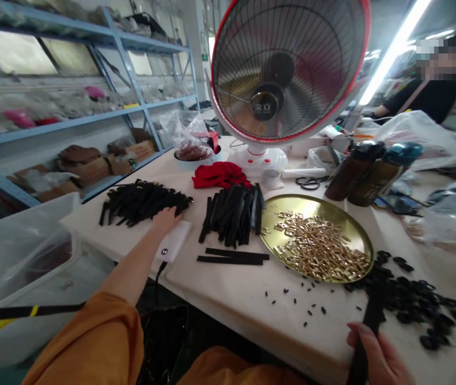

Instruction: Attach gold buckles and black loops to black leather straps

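My left hand point(166, 218) reaches out to the left pile of black straps point(141, 201) and rests on its near edge, fingers bent over the straps. Just below it lies a white power bank point(174, 240) with a cable. My right hand point(376, 355) at the bottom right is closed on a black strap point(369, 326) that runs up over the table edge. A second pile of black straps point(232, 213) lies in the middle, with two single straps point(233, 256) in front of it. A gold round tray point(316, 206) holds several gold metal buckles point(323, 247).
Black rings point(416, 299) and small black bits point(308, 310) are scattered at the right. A red-rimmed heater dish point(287, 69) stands at the back, with red cloth point(219, 174), scissors point(310, 183) and two bottles point(368, 171). Blue shelving point(91, 115) is at the left; another person point(432, 91) sits beyond.
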`<state>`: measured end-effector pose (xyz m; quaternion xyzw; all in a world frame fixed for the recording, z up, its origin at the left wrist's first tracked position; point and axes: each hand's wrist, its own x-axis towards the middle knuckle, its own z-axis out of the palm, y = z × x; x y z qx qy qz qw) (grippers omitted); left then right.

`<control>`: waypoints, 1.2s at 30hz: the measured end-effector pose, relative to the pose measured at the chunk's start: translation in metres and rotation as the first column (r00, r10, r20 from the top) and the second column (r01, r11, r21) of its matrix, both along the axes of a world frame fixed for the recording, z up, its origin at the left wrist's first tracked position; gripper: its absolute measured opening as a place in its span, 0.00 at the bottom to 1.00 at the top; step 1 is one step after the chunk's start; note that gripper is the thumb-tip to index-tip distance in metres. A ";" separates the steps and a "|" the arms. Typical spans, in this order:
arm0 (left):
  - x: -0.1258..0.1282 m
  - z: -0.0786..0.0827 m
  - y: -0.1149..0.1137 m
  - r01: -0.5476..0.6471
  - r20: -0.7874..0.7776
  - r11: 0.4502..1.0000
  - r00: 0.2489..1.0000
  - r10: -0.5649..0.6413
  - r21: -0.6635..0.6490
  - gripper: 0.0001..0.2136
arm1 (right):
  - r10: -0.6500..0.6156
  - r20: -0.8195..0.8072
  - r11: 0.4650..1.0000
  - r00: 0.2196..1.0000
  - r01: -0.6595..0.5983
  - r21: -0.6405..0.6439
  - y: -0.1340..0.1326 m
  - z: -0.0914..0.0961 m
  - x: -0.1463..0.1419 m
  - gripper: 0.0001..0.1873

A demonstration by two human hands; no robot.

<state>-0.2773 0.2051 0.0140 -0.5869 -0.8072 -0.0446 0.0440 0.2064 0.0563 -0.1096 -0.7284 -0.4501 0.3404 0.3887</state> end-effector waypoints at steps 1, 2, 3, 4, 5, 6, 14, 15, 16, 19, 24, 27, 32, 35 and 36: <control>-0.003 -0.002 0.000 -0.003 0.015 1.000 1.000 0.003 -0.007 0.17 | -0.001 -0.008 1.000 1.000 0.002 0.021 -0.001 0.007 -0.004 0.25; -0.002 -0.004 0.001 0.002 0.030 1.000 1.000 -0.002 -0.002 0.17 | 0.014 -0.027 0.999 1.000 -0.012 0.041 -0.002 0.015 -0.009 0.25; 0.002 -0.006 0.003 0.014 0.042 1.000 0.999 -0.015 0.018 0.19 | 0.034 -0.052 0.997 0.998 -0.030 0.068 -0.002 0.023 -0.014 0.24; 0.011 -0.008 0.004 0.036 0.054 0.998 0.998 -0.039 0.050 0.20 | 0.057 -0.079 0.995 0.995 -0.050 0.082 -0.002 0.031 -0.020 0.23; 0.024 -0.010 0.005 0.063 0.067 0.994 0.995 -0.069 0.085 0.20 | 0.075 -0.114 0.994 0.991 -0.066 0.082 -0.002 0.039 -0.027 0.23; 0.042 -0.011 0.003 0.112 0.086 0.985 0.989 -0.123 0.128 0.20 | 0.083 -0.159 0.994 0.984 -0.071 0.080 -0.001 0.046 -0.033 0.22; 0.257 -0.040 -0.079 0.680 0.975 0.715 0.001 -0.220 0.160 0.15 | 0.196 -0.566 0.959 0.801 -0.276 -0.059 -0.014 0.069 -0.069 0.17; 0.273 -0.047 -0.087 0.684 0.992 0.718 -0.097 -0.082 0.127 0.14 | 0.203 -0.603 0.948 0.771 -0.310 -0.078 -0.018 0.069 -0.068 0.16; 0.285 -0.053 -0.092 0.663 0.985 0.743 -0.169 0.027 0.093 0.13 | 0.208 -0.637 0.933 0.743 -0.347 -0.100 -0.021 0.069 -0.065 0.16; 0.295 -0.065 -0.100 0.504 0.943 0.863 -0.274 0.186 -0.024 0.09 | 0.187 -0.698 0.904 0.692 -0.399 -0.154 -0.034 0.066 -0.045 0.16; 0.286 -0.071 -0.101 0.267 0.942 0.954 -0.262 0.208 -0.136 0.08 | 0.101 -0.644 0.935 0.759 -0.294 -0.200 -0.053 0.054 -0.006 0.12; 0.288 -0.073 -0.103 0.240 0.932 0.954 -0.270 0.243 -0.180 0.10 | 0.039 -0.641 0.950 0.767 -0.227 -0.213 -0.057 0.051 0.002 0.12; 0.296 -0.073 -0.104 0.252 0.889 0.940 -0.338 0.309 -0.231 0.12 | -0.001 -0.695 0.956 0.719 -0.203 -0.211 -0.056 0.059 -0.003 0.17; 0.297 -0.072 -0.103 0.263 0.868 0.930 -0.361 0.341 -0.256 0.12 | -0.012 -0.722 0.960 0.692 -0.194 -0.202 -0.056 0.063 -0.003 0.18; 0.297 -0.072 -0.104 0.264 0.863 0.928 -0.366 0.348 -0.263 0.12 | -0.015 -0.728 0.961 0.685 -0.191 -0.199 -0.056 0.063 -0.002 0.18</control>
